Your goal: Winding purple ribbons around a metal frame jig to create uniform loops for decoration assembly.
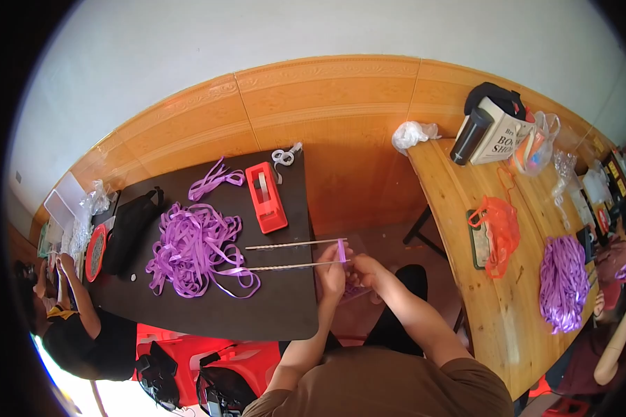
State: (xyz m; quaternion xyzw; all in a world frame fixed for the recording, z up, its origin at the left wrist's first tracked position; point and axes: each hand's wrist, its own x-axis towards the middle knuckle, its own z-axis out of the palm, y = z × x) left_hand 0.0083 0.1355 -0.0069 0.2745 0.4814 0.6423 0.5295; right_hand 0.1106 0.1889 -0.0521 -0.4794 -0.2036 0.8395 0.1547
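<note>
Left hand (332,279) reaches forward, gripping sticks (295,266) pointing left; right hand (371,271) bent in beside it, grip unclear; ribbon (341,251) spans sticks.

1. Cam's the left fisheye on my head, facing down and ahead.
2. My bare left hand (333,276) and right hand (370,271) sit mid-frame, pretty close.
3. Smooth pale wall (292,31) is farther, up top.

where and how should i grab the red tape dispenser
Probably best across the two long sides of the red tape dispenser, toward the solid end nearest the person, coming from above and slightly from the right. Its body is long and narrow, the tape roll sits toward the far end, and the purple ribbon pile lies close on its left.
</note>
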